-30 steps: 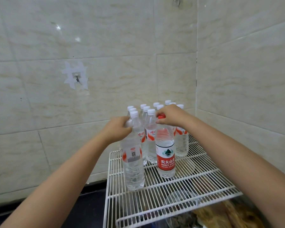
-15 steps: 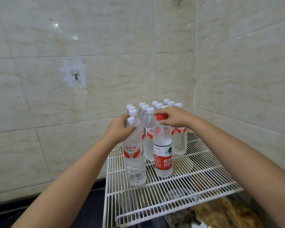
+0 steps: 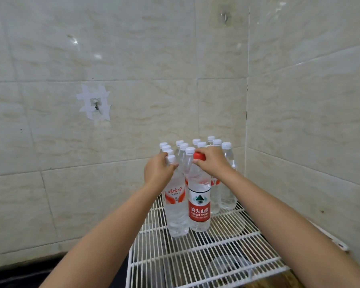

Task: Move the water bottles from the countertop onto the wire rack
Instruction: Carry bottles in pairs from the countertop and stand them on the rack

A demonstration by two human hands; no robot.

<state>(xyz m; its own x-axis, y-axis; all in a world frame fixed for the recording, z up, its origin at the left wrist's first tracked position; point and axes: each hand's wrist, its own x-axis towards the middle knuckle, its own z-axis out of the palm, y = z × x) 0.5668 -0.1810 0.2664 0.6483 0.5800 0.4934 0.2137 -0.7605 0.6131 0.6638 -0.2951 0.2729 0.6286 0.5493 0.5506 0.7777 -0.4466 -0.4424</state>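
A white wire rack [image 3: 206, 258] stands in the tiled corner. Several clear white-capped water bottles [image 3: 227, 179] are packed upright at its back. In front of them stand two more bottles side by side. My left hand [image 3: 159, 171] grips the neck of the white-capped bottle with the orange-and-white label [image 3: 176, 213]. My right hand [image 3: 212, 163] holds the top of the red-capped bottle with the red label [image 3: 199, 208]. Both bottles rest upright on the rack wires and touch each other.
Tiled walls close in behind and to the right. A metal hook [image 3: 97, 104] taped to the back wall hangs upper left. A dark countertop [image 3: 19, 275] lies at lower left. Dim objects [image 3: 227, 269] show below the rack wires.
Both hands pushed their bottles back and together, closer to the group at the rear of the rack. The white-capped bottle turned so that its orange label faces me.
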